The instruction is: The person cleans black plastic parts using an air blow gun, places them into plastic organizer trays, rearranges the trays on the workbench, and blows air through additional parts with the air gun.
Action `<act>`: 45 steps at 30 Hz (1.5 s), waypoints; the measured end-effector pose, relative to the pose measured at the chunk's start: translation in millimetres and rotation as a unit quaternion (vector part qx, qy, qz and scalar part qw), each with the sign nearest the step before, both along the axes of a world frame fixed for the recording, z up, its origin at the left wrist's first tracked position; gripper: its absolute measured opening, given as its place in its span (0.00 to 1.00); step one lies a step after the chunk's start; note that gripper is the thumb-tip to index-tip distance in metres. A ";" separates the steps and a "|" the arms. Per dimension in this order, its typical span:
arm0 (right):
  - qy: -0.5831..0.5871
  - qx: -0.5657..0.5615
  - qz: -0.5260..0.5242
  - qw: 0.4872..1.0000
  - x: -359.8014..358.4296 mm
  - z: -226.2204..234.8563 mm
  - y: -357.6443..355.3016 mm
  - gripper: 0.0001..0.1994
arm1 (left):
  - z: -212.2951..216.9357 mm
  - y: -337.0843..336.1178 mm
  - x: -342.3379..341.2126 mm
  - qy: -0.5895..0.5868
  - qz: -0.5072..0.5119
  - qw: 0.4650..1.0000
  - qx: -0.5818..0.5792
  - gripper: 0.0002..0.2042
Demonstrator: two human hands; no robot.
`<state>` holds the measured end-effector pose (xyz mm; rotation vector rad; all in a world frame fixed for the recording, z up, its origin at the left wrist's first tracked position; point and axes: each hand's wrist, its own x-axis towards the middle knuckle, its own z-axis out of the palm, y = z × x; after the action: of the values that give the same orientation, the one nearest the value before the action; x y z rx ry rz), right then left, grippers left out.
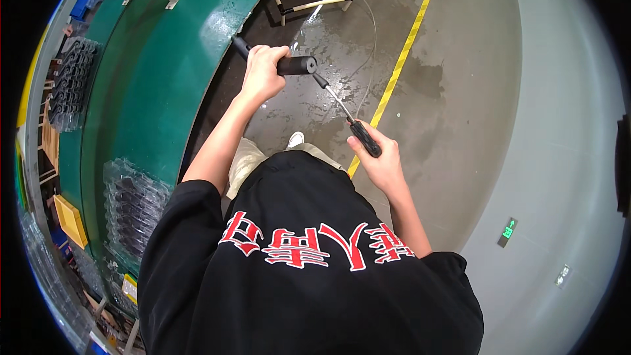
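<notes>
My left hand (265, 73) is wrapped round a thick black cylindrical bar (297, 66), which sticks out on both sides of the fist; a small round mark shows in its near end face. What the bar belongs to I cannot tell. In my right hand (381, 158) is a screwdriver (340, 104) with a dark ribbed handle and a thin metal shaft, pointing up and left. A small black tapered piece (320, 80) sits at the shaft's far end, close by the bar's end face. Whether the two touch is unclear.
Along my left runs a green workbench (154, 92) with stacked clear plastic trays (135, 207) on it. A yellow bin (70, 220) stands farther left. Ahead is a tubular frame (314, 5) on the wet-looking floor, beside a yellow striped line (411, 43). A pale wall (559, 158) rises at right.
</notes>
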<state>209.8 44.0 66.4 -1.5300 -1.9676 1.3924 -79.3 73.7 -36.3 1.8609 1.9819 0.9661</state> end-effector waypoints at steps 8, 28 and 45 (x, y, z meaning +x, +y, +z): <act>-0.027 -0.013 0.013 0.999 -13.7 -1.2 4.4 0.18 | -11.9 -18.2 -5.9 0.026 0.016 1.000 0.007 0.13; 0.031 -0.079 0.058 0.995 -95.4 -66.8 -0.6 0.17 | -63.4 -136.2 -157.3 -0.844 0.306 0.440 0.023 0.09; -0.103 -0.080 -0.038 0.991 -205.5 -65.8 -57.4 0.17 | -97.5 -147.2 -478.3 -0.660 0.457 0.596 0.015 0.19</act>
<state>4.3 -13.4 0.6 -1.8702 -1.9265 1.4422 -557.6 -73.5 -133.8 -0.3790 1.5681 1.7712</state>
